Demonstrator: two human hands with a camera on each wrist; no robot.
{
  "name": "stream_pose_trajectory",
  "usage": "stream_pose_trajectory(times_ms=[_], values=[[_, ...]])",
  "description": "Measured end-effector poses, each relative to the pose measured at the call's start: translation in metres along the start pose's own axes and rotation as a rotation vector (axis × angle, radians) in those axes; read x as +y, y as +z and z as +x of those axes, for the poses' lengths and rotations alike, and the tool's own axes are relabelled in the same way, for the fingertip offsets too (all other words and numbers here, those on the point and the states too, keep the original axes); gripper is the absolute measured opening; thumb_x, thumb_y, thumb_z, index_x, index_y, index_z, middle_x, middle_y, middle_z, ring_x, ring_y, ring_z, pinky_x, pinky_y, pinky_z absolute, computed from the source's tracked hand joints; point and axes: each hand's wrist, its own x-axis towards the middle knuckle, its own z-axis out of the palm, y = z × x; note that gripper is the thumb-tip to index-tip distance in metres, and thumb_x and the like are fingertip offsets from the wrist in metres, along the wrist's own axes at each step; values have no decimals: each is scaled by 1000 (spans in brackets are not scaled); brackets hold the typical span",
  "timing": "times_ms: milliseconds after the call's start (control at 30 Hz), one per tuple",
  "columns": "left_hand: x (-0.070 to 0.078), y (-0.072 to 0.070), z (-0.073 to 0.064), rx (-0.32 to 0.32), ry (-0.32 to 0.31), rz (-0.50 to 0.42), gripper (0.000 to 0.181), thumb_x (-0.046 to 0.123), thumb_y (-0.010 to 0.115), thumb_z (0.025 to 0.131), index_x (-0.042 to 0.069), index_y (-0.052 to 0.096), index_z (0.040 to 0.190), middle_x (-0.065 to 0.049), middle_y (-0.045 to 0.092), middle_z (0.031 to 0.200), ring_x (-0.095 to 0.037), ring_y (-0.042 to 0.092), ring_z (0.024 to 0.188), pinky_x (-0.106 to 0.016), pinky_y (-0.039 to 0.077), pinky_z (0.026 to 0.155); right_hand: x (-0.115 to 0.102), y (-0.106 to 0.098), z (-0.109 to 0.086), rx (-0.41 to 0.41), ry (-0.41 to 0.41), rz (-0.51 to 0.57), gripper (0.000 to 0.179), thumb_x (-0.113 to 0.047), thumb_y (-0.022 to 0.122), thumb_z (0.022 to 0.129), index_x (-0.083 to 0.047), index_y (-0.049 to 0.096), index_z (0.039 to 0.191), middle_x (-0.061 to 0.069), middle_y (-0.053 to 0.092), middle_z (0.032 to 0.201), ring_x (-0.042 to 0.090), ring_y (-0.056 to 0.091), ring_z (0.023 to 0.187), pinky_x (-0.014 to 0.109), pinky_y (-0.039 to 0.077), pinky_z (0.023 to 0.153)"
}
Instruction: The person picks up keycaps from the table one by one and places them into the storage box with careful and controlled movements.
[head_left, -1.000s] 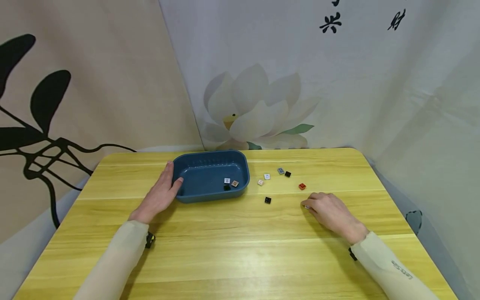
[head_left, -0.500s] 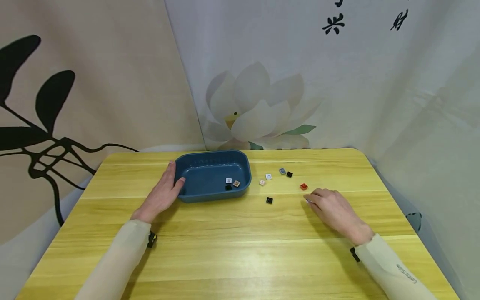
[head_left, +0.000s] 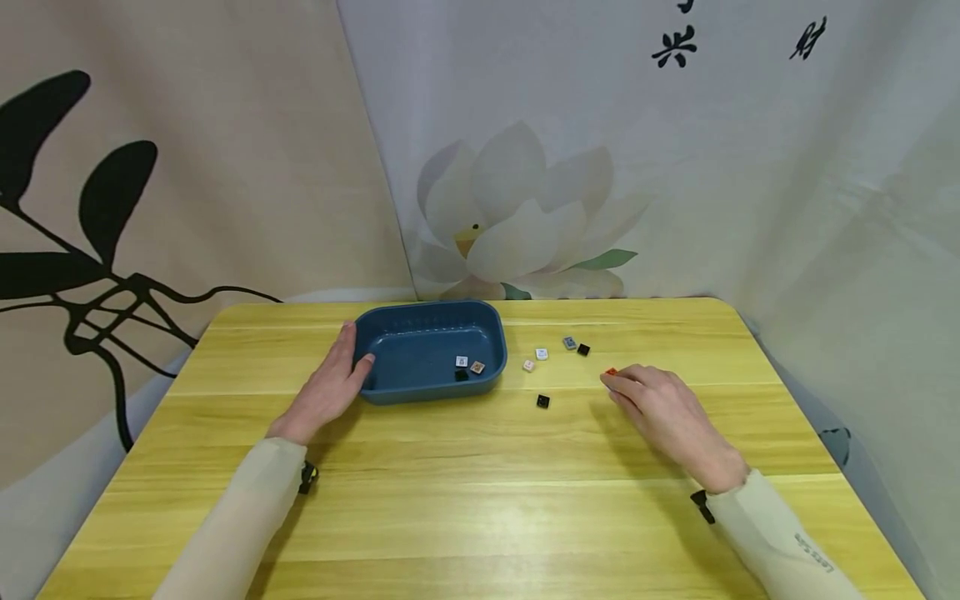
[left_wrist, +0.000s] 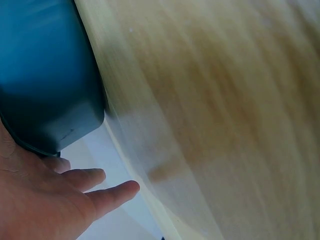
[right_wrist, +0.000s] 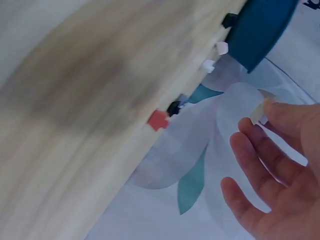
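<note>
My left hand [head_left: 326, 387] rests against the left end of a blue rectangular tray [head_left: 427, 396], thumb over the rim and fingers straight along the outer wall. In the left wrist view, the fingertips extend past the tray's corner. My right hand [head_left: 660, 408] pinches a small pale keycap [right_wrist: 257, 114] between thumb and index finger, raised above the table; the fingers mostly hide it in the head view. Just beyond those fingertips lies a red keycap [right_wrist: 159, 120], partly covered in the head view. Inside the tray are a white keycap [head_left: 461, 362], a tan one [head_left: 477, 367] and a black one [head_left: 461, 376].
Between tray and right hand, loose keycaps lie on the wooden table [head_left: 450, 500]: black [head_left: 543, 402], pinkish [head_left: 528, 366], white [head_left: 542, 354], grey-blue [head_left: 569, 342] and another black one [head_left: 583, 350]. A printed curtain [head_left: 540, 83] hangs behind the table's far edge.
My right hand has lifted the pale keycap off the table and moved it slightly up and left, now overlapping the red keycap. My left hand stays at the tray; the head view shifts slightly.
</note>
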Motion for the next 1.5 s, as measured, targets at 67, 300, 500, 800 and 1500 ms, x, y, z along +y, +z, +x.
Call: stream_pose_trajectory(times_ms=[67, 300, 500, 800, 1500], values=[[0, 0, 0, -1, -2, -2, 76, 41, 31, 113, 1, -9, 164, -12, -15, 172, -38, -4, 158, -59, 7, 125, -4, -2, 4, 12, 10, 10, 30, -6, 77, 92, -3, 76, 121, 7, 74, 109, 26, 72, 92, 47, 58, 79], [1, 0, -1, 2, 4, -1, 74, 40, 29, 114, 1, -10, 163, -13, -15, 172, -39, -4, 158, -58, 7, 125, -18, -4, 24, 37, 30, 42, 29, -8, 77, 93, -5, 76, 122, 7, 74, 106, 24, 72, 89, 46, 58, 76], [1, 1, -1, 4, 3, -2, 70, 30, 29, 114, 0, -10, 163, -15, -15, 171, -38, -5, 158, -57, 6, 126, -30, -1, 41, 70, 7, 62, 28, -8, 78, 93, -4, 77, 121, 6, 74, 105, 24, 71, 88, 44, 57, 75], [1, 2, -1, 10, 23, 14, 66, 23, 30, 114, -4, -7, 162, -22, -10, 171, -42, -3, 157, -58, 8, 125, -47, 7, 71, 116, -38, 91, 28, -9, 78, 93, -6, 77, 121, 7, 74, 108, 25, 71, 95, 45, 58, 79], [1, 2, -1, 14, 18, 4, 67, 28, 27, 115, -3, -7, 163, -19, -12, 171, -42, -3, 157, -58, 7, 125, -81, 47, 139, 0, -11, 115, 25, -16, 69, 101, -9, 76, 125, 5, 74, 108, 18, 69, 86, 31, 56, 72]])
